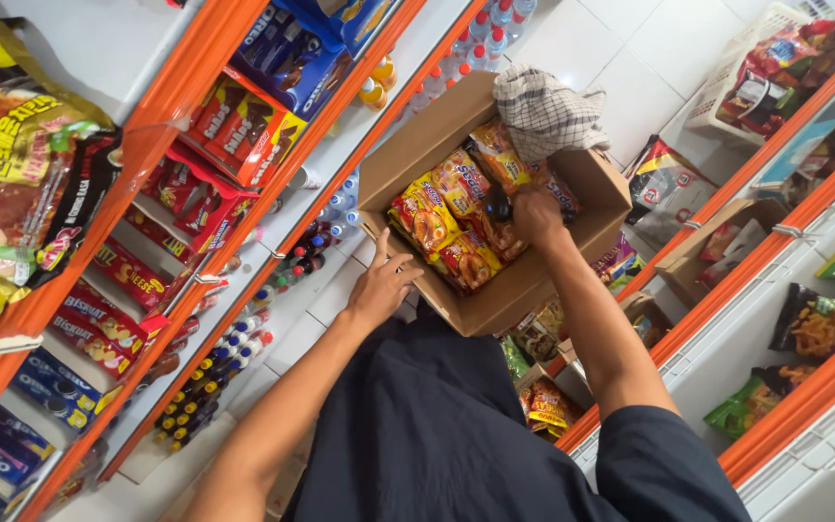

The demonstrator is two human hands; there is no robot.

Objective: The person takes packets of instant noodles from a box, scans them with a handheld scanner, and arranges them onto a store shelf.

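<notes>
**Hands in the noodle box, box mostly full**

Right hand point(536, 215) is down inside the cardboard box point(524, 290), fingers closed on sth dark among the packets; can't tell what it is. Left hand point(382, 285) lies open, flat against the box's near-left wall, steadying it. Box sits at waist level btwn two orange-edged shelf runs. Progress, judging by contents: box looks well filled w/ yellow-red noodle packets point(446, 227), so most remain inside. Count: 1 box, approx. 6 packets visible, 1 checked cloth point(545, 114) draped on far rim.
</notes>
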